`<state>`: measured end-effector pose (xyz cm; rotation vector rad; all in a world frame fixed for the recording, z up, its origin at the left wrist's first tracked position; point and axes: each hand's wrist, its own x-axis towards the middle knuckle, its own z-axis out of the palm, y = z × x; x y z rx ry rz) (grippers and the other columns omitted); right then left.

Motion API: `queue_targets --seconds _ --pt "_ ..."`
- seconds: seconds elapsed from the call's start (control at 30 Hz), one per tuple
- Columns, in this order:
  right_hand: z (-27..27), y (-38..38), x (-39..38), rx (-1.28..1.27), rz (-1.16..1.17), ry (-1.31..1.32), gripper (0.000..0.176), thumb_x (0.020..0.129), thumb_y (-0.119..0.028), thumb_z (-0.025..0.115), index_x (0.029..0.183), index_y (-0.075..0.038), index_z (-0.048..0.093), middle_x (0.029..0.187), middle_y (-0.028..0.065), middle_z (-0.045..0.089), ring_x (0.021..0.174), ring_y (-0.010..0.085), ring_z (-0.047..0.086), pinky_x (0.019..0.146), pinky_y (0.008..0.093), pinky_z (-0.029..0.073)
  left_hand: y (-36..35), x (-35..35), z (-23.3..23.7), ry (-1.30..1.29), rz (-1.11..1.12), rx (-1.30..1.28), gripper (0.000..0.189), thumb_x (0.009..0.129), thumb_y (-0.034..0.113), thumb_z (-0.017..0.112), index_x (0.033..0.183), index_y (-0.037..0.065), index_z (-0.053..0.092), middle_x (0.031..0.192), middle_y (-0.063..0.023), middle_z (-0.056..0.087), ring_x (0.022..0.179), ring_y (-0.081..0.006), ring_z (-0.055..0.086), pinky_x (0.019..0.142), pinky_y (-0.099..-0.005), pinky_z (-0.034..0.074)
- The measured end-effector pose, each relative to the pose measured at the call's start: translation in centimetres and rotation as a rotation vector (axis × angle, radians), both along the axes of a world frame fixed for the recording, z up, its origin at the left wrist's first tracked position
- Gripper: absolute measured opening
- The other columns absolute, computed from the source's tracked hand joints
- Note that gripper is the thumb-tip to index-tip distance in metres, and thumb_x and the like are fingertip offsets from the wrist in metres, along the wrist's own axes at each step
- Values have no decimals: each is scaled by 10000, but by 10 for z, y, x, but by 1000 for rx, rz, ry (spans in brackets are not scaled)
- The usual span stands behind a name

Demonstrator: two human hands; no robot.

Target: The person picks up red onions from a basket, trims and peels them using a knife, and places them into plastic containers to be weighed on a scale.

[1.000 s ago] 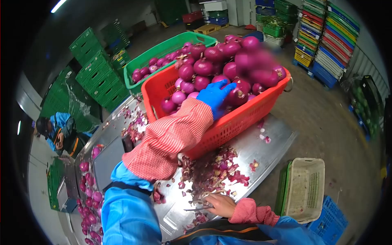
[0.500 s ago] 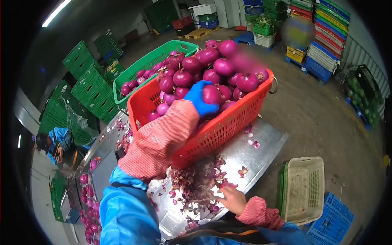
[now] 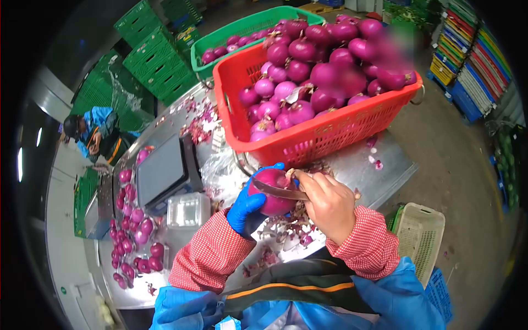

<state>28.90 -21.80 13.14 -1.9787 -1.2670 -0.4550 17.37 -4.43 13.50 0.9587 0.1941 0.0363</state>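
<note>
My left hand, in a blue glove, grips a large red onion in front of my body, above the metal table. My bare right hand is closed around a small knife, whose blade lies across the onion. The right thumb and forefinger are close to the onion's dry, papery tip. Behind both hands stands a red crate heaped with red onions. Loose onion skins litter the table under my hands.
A scale and a clear plastic tub stand left on the table, near several onions. A green crate of onions is behind. To the right is a pale crate. Another person sits far left.
My left hand has lifted an onion out of the red crate and drawn it back towards me. My right hand has risen from the table's near edge, bringing the knife against the onion.
</note>
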Motion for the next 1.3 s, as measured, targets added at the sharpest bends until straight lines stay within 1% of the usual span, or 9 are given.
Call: queue_targets --seconds 0.3,0.47,0.6,0.73,0.83,0.9,1.0,1.13,1.3 --pt "-39 10 -15 -76 -43 -46 360 769 -60 653 1127 -34 644 797 52 578 704 210 626 599 328 523 -7 -44 -28 0 196 -167 887 750 370 804 1445 28 374 1378 -141 507 1251 -311 544 968 -473 532" --pt "-42 8 -29 -64 -51 111 433 753 -74 676 1182 -52 617 832 79 603 743 265 646 640 379 532 -14 -36 -45 -138 339 321 991 723 413 824 1473 25 305 1359 -161 506 1277 -301 514 1062 -436 445" --pt "-56 -3 -37 -107 -99 323 423 798 -81 676 1214 -59 603 968 125 666 812 320 674 698 408 548 -8 -34 -29 -233 368 594 968 703 200 840 1480 28 289 1431 -160 436 1298 -247 479 1084 -394 407" --pt "-46 -8 -36 108 79 780 442 920 -281 677 1262 -26 559 1086 162 685 921 299 699 796 386 550 -3 -31 -28 -180 311 816 966 682 160 837 1477 25 306 1447 -160 430 1313 -260 467 1099 -398 389" --pt "-33 4 -21 230 368 1001 528 931 -324 674 1316 -6 502 1104 155 681 952 265 692 828 386 542 2 -27 -23 -251 190 1411 1086 646 227 889 1510 23 263 1505 -176 376 1321 -283 463 1075 -406 408" --pt "-53 12 -8 273 557 1007 619 954 -323 653 1417 -17 378 975 94 637 737 174 640 640 313 519 -10 -26 -16 -198 298 1137 1116 649 256 899 1523 30 243 1524 -181 349 1325 -288 458 1076 -402 404" --pt "-55 12 -20 426 641 1795 679 975 -301 630 1490 -45 269 770 10 494 509 63 442 442 220 355 -11 -29 -41 -60 329 621 1088 705 285 877 1537 46 218 1532 -163 331 1320 -287 461 1091 -402 394" --pt "-71 14 -35 235 621 1695 671 985 -306 614 1498 -47 268 771 16 512 520 71 465 451 222 365 -11 -39 -82 -2 311 182 996 743 312 852 1511 46 275 1472 -128 412 1307 -262 476 1085 -398 415" --pt "-49 3 -27 -49 240 533 369 860 -149 675 1201 -29 603 826 70 597 684 177 632 618 328 520 -8 -51 -79 2 385 291 895 733 172 859 1456 41 349 1444 -117 448 1292 -240 488 1069 -394 436"
